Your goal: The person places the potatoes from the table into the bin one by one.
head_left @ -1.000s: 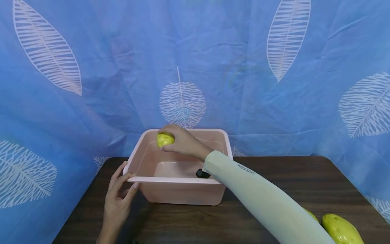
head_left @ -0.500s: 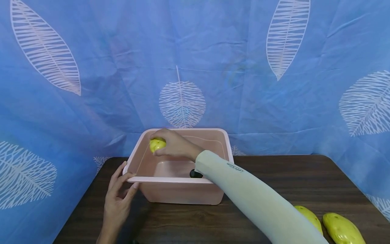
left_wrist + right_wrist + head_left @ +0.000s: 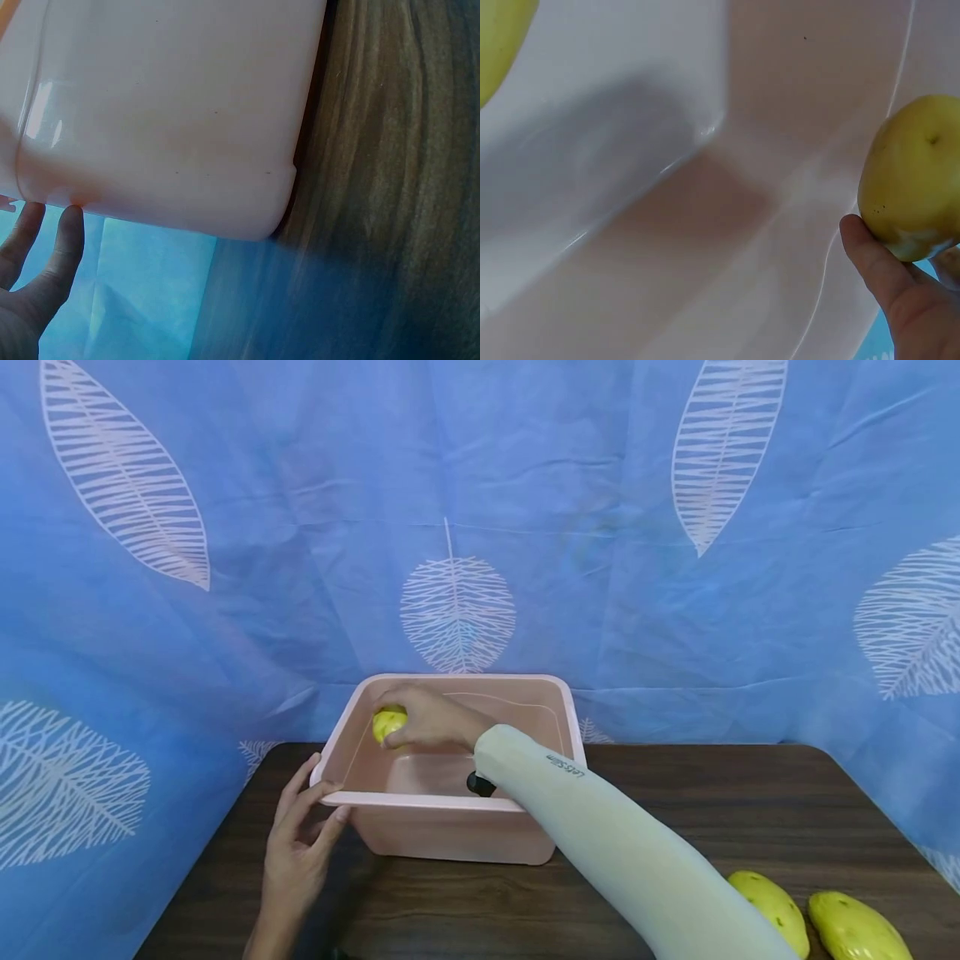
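A yellow potato (image 3: 388, 725) is held between the thumb and fingers of my right hand (image 3: 431, 718), inside the pink plastic tub (image 3: 450, 837) near its left wall. The right wrist view shows the potato's dimpled skin and a finger against its underside, above the tub floor. My left hand (image 3: 295, 856) grips the front left corner of the tub, fingers at the rim and thumb below it. In the left wrist view two fingertips (image 3: 71, 217) touch the tub's outer wall. Part of another yellow potato (image 3: 499, 49) shows at the upper left of the right wrist view.
Two more yellow potatoes (image 3: 768, 906) lie at the front right of the dark wooden table (image 3: 675, 793), beside my sleeved right forearm (image 3: 600, 831). Behind the table hangs a blue cloth (image 3: 555, 610) with white leaf prints. A black round object (image 3: 480, 783) sits by my right wrist.
My right hand has moved a little left and down into the tub with the potato. The left hand keeps its hold on the corner. More of the potatoes at the right shows.
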The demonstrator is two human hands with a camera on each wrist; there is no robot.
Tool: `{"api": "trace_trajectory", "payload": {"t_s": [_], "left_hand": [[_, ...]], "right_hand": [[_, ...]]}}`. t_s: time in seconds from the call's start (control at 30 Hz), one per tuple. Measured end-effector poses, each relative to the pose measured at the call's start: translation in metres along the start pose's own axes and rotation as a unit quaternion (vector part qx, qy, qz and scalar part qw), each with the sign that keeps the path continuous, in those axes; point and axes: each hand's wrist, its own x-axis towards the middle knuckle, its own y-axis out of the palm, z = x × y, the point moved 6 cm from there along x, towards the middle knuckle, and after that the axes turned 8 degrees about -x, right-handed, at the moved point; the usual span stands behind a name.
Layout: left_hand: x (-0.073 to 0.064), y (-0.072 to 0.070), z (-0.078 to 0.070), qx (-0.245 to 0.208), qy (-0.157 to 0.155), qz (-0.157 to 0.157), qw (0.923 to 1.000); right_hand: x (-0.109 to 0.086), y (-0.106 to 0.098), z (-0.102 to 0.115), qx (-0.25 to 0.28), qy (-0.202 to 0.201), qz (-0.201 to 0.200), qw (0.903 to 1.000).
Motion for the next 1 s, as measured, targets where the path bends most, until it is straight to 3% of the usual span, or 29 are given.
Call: {"api": "trace_trajectory", "payload": {"t_s": [0.5,1.0], "left_hand": [[-0.002,-0.002,0.001,-0.001,-0.005,-0.001,1.0],[0.0,0.0,0.001,0.004,-0.016,0.001,0.9999]], "right_hand": [[0.005,0.01,-0.006,0.094,0.037,0.019,0.9947],[0.012,0.016,-0.02,0.12,0.061,0.045,0.9899]]}}
